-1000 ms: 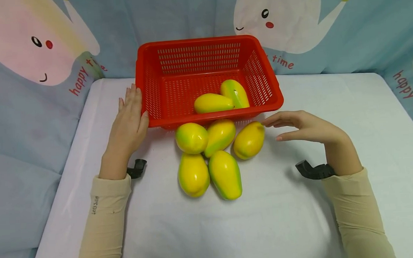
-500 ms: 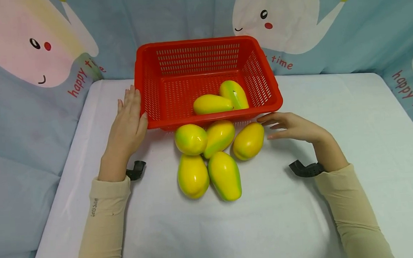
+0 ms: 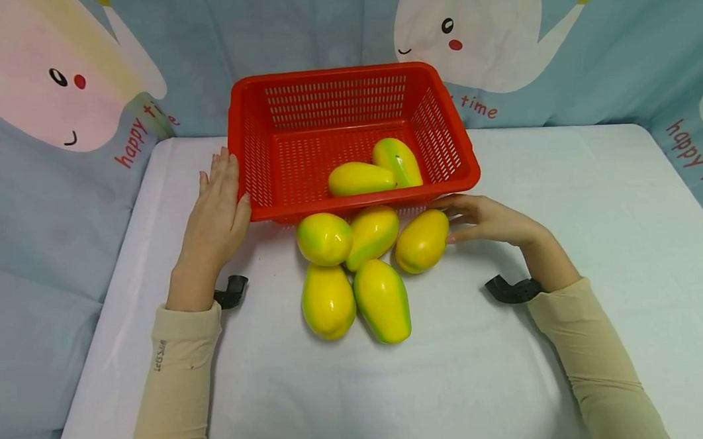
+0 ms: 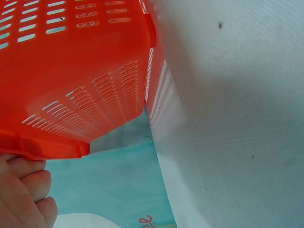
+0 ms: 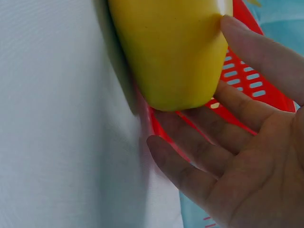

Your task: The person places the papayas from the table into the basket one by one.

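Note:
A red plastic basket (image 3: 357, 206) stands at the back of the table, with two yellow-green mangoes (image 3: 361, 178) lying in its front right part. My left hand (image 3: 215, 220) rests straight-fingered against the basket's left side; the left wrist view shows its fingers below the rim (image 4: 52, 151). My right hand (image 3: 491, 220) reaches around the right end of the nearest mango (image 3: 422, 241). In the right wrist view, the thumb meets or nearly meets that mango (image 5: 171, 52), and the loosely spread fingers pass behind it. Whether they touch is unclear.
Several other mangoes (image 3: 383, 301) lie close together in front of the basket. A white cloth (image 3: 456, 386) covers the table. Behind it hangs a blue curtain (image 3: 318, 29) with cartoon prints. Black wrist cameras (image 3: 513, 289) are on both wrists.
My right hand has moved left, its fingers and thumb coming around the end of the right-hand mango. My left hand stays against the basket.

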Demonstrator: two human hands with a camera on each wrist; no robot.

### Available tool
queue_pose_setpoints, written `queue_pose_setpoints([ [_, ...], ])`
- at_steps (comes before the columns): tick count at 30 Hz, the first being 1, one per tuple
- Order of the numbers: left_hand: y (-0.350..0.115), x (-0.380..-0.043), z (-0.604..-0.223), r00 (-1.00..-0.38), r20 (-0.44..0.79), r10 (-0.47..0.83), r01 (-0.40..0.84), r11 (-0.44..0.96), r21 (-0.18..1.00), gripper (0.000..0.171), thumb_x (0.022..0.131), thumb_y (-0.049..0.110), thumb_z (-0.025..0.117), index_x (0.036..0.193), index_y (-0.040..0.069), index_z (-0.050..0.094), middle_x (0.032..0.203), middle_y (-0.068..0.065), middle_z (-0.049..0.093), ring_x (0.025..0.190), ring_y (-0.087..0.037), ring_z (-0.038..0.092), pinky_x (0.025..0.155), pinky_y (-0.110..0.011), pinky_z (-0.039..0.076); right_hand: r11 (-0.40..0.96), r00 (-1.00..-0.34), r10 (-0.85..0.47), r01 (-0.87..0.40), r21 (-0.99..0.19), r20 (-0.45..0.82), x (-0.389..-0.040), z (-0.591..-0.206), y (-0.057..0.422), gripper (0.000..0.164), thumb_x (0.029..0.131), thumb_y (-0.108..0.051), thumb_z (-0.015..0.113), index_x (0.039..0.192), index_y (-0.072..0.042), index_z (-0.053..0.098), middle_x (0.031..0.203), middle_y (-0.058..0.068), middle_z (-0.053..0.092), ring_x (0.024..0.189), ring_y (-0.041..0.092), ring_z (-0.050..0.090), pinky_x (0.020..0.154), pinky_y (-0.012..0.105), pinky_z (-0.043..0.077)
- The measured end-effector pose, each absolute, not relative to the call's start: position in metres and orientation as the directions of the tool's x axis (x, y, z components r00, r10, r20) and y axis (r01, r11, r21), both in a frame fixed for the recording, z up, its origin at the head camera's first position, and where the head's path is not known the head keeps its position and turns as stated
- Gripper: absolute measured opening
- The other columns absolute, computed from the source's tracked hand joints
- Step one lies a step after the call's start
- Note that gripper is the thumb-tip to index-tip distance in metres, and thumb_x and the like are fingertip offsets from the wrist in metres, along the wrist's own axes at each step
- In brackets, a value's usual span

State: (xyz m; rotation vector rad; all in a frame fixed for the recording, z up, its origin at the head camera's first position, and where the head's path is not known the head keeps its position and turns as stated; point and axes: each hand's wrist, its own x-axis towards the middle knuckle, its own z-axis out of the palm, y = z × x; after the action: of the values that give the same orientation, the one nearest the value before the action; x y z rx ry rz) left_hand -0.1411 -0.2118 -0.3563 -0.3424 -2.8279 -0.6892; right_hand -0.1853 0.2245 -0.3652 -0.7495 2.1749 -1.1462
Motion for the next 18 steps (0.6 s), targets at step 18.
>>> queue_pose_setpoints([
  [18, -0.2120, -0.1401, -0.3567, -0.947, 0.270, 0.174, 0.279, 0.863, 0.422, 0.060, 0.096, 0.020, 0.033, 0.147, -0.007, 0.017, 0.155, -0.018, 0.013, 0.144, -0.027, 0.006, 0.115, -0.042, 0.001, 0.446, -0.656, -0.729, -0.241, -0.862, -0.194, -0.1862, -0.3748, 0.2182, 0.076, 0.078, -0.010, 0.076, 0.142, -0.003, 0.036, 0.143, 0.012, 0.041, 0.127, 0.027, 0.040, 0.105, 0.051, 0.032],
])
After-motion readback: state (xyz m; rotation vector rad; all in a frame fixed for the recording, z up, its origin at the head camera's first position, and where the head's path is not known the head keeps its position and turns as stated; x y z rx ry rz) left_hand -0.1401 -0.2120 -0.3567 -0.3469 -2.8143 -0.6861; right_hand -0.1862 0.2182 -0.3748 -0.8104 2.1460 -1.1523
